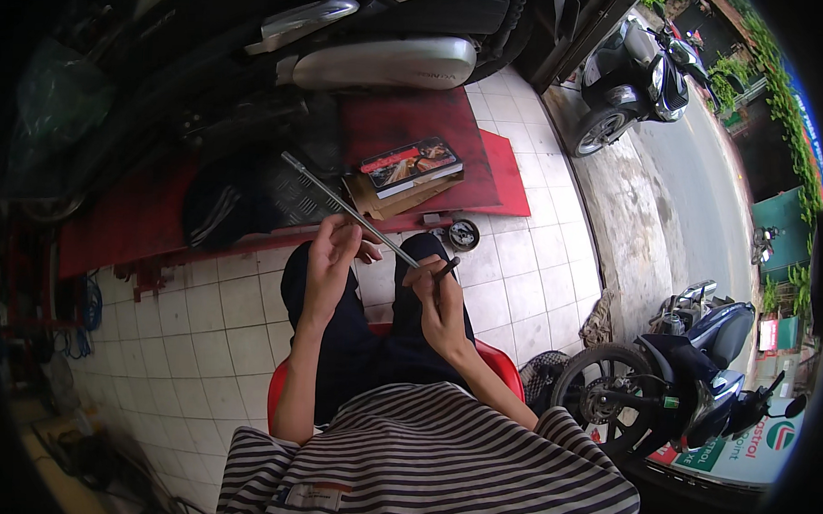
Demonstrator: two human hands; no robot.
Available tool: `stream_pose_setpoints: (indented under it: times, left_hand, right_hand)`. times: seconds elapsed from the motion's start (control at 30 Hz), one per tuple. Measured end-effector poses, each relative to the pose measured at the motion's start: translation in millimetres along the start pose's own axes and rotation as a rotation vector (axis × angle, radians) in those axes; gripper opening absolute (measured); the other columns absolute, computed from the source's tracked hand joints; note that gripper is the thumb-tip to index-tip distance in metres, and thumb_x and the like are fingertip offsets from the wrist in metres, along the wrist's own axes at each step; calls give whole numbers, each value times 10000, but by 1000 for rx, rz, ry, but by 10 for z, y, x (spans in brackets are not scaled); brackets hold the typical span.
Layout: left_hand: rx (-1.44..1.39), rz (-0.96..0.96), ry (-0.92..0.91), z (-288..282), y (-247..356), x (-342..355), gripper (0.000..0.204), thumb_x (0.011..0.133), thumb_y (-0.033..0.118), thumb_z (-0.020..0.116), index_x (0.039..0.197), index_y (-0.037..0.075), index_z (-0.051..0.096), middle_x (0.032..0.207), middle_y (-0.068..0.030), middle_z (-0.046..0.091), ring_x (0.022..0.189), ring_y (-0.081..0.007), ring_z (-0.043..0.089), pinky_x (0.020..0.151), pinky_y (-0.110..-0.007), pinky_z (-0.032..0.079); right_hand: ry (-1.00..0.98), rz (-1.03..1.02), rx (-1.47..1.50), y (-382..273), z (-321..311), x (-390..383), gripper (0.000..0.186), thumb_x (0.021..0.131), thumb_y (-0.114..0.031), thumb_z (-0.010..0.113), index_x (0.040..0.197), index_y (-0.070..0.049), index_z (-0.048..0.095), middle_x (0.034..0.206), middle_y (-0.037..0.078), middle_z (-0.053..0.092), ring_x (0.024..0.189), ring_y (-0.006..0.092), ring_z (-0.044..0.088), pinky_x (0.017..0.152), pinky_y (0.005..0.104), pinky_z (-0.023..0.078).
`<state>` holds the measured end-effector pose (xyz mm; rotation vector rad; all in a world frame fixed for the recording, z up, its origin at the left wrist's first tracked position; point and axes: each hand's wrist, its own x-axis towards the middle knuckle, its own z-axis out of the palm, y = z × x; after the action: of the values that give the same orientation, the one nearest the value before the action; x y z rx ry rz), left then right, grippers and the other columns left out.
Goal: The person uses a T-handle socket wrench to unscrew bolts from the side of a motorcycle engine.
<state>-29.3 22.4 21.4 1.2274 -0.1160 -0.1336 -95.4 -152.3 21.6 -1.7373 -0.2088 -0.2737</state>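
Right fingers around 1 rod, red platform

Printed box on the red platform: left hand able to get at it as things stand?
Probably yes: the box lies uncovered on brown cardboard ahead of the left hand, though the metal rod in the right hand slants between them, so a detour looks likely.

The long, slim rod was silvery, straight and metallic, with a slightly thicker far end; it slanted forward and to the left, passing just beside the left hand, its near end gripped in the right hand; a short dark stub jutted from that grip; whether it joined the rod could not be told.
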Motion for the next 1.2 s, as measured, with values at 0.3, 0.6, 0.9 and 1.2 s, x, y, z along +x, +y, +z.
stream_pose_setpoints:
  times: [0.3,0.6,0.9,1.2]
  left_hand:
    - [122,235,277,-114,440,185,109,1006,103,590,1040,1,575,852,-46,609,708,-67,543,647,-212,458]
    - [189,418,307,-99,1000,608,135,1008,150,590,1027,17,599,785,-26,590,672,-80,514,637,-236,422]
    - [167,523,266,-44,1188,927,150,995,148,616,1005,0,588,778,-41,612,655,-70,550,603,-216,440]
    - [502,256,60,-15,834,1411,294,1008,272,595,1117,3,643,842,-75,719,649,-95,643,551,-227,465]
  right_hand:
    - [139,8,-8,-94,13,471,148,1071,-65,362,965,-35,460,843,22,458,700,83,364,619,236,336]
    - [193,-147,-39,-23,59,1052,146,1072,-84,395,979,-24,489,832,10,480,689,79,373,604,250,354]
    - [202,-351,-155,-157,299,1307,30,1003,15,470,979,9,487,820,107,498,713,222,449,657,324,401]
    - [201,-323,-185,-202,344,1212,51,980,40,481,1025,44,505,895,143,513,743,267,490,676,350,416]
